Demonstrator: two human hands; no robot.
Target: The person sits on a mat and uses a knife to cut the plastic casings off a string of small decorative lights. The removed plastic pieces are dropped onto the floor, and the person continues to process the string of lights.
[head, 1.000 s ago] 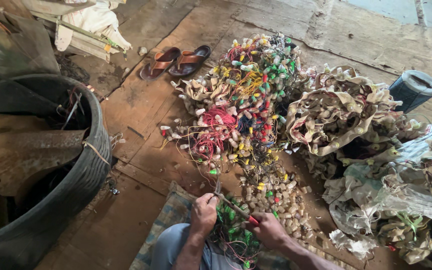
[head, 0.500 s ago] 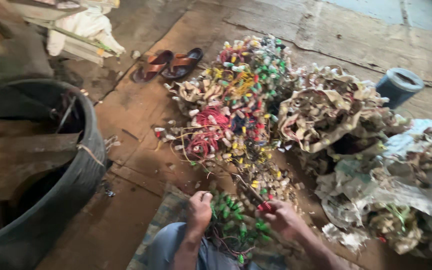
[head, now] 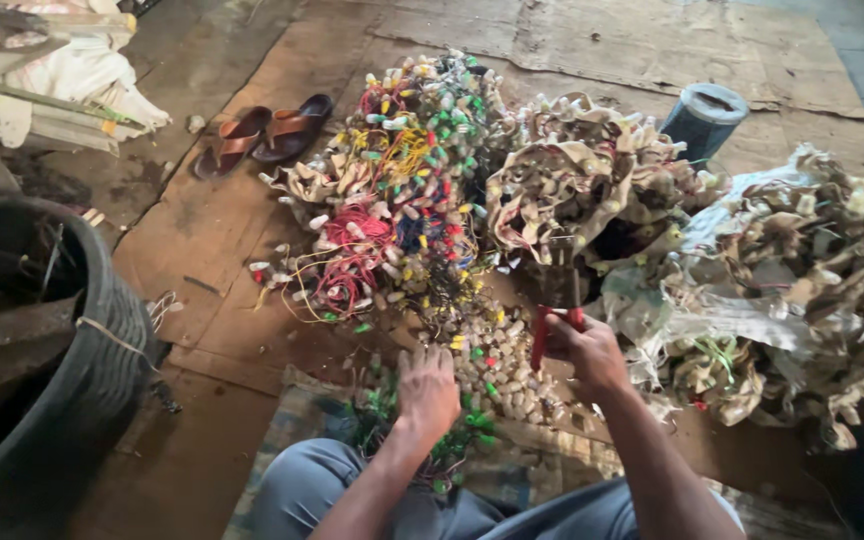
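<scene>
Red-handled cutters (head: 557, 305) upright in right hand (head: 587, 350), fist clamped on handles — raised higher than half second ago. Left hand (head: 427, 392) flat, fingers spread on green wire bundle (head: 402, 425) by knees, no longer gripping it. Pale cut-piece pile (head: 497, 375) between hands. Bare cardboard floor (head: 207, 250) left, toward black tub (head: 82, 370).

Worn cardboard-covered floor (head: 202, 240), heaped coloured wire bundles (head: 392, 200), brown sandals (head: 262, 135), small pale caps (head: 497, 365), black tub (head: 102, 370)
</scene>
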